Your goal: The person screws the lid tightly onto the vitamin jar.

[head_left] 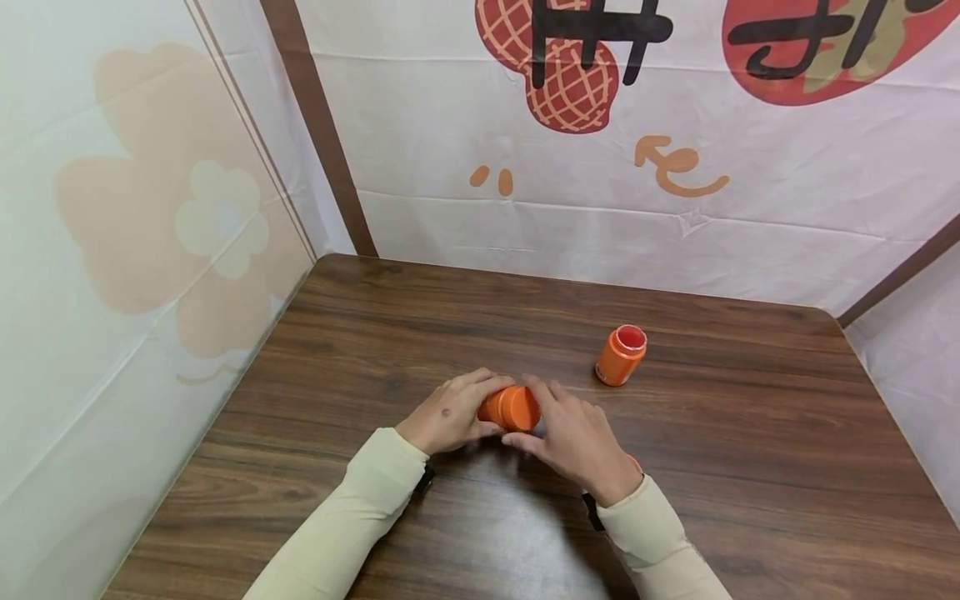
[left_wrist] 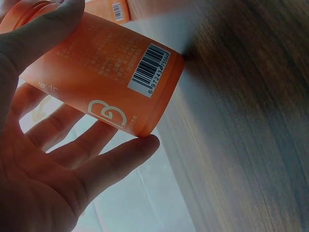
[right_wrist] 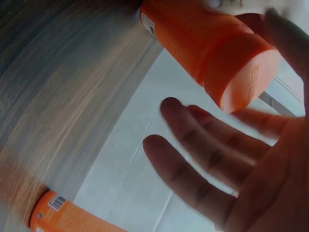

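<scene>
Orange bottle [head_left: 492,408]: tilted; could slip if grip slackens
Left hand [head_left: 453,412]: grasping bottle
Right hand [head_left: 579,432]: loosely spread beside cap [head_left: 521,408]; bumping might jolt it

The head view is bright — white glare on the table [head_left: 495,525], dark shadow beside it; wrist views are dimmer, hazy — the right hand [right_wrist: 270,179] in shade.
</scene>
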Motion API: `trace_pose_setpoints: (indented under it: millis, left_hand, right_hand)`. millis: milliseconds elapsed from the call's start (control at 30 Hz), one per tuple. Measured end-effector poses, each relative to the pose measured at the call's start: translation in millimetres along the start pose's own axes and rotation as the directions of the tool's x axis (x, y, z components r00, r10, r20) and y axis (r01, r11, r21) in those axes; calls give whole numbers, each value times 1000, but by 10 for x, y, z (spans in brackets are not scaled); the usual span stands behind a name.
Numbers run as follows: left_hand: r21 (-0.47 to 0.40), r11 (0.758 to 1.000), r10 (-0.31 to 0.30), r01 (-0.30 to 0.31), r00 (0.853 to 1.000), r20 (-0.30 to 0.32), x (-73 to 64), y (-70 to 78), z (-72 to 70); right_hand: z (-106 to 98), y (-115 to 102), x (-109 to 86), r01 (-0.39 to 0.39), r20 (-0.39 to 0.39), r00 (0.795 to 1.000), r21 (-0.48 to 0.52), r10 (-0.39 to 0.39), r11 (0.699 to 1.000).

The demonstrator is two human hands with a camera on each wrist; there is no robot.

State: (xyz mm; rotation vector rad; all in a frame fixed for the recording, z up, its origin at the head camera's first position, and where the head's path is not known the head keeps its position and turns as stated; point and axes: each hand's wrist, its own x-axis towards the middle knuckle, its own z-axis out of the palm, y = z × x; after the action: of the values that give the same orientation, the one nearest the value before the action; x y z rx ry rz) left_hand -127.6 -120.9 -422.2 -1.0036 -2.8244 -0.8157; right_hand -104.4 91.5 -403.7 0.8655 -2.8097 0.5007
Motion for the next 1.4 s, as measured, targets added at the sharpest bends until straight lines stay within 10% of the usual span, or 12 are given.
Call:
trace_pose_setpoints:
  millis: [233, 767, 1133, 1400]
  left_hand:
    - [14, 999, 33, -32, 999, -27, -10, -9, 11]
    - [-25, 1000, -2, 1, 1000, -5, -4, -5, 5]
    - [-3, 1000, 26, -26, 1000, -16, -5, -8, 1]
    - [1, 999, 33, -33, 999, -17, 4, -6, 5]
  right_hand:
    - [14, 49, -13, 164, -60, 985, -9, -164, 986]
    - [48, 17, 9, -35, -41, 998, 45, 37, 998]
    - [41, 67, 3, 158, -55, 986, 36, -156, 987]
    - [35, 20, 19, 23, -46, 999, 19, -22, 1000]
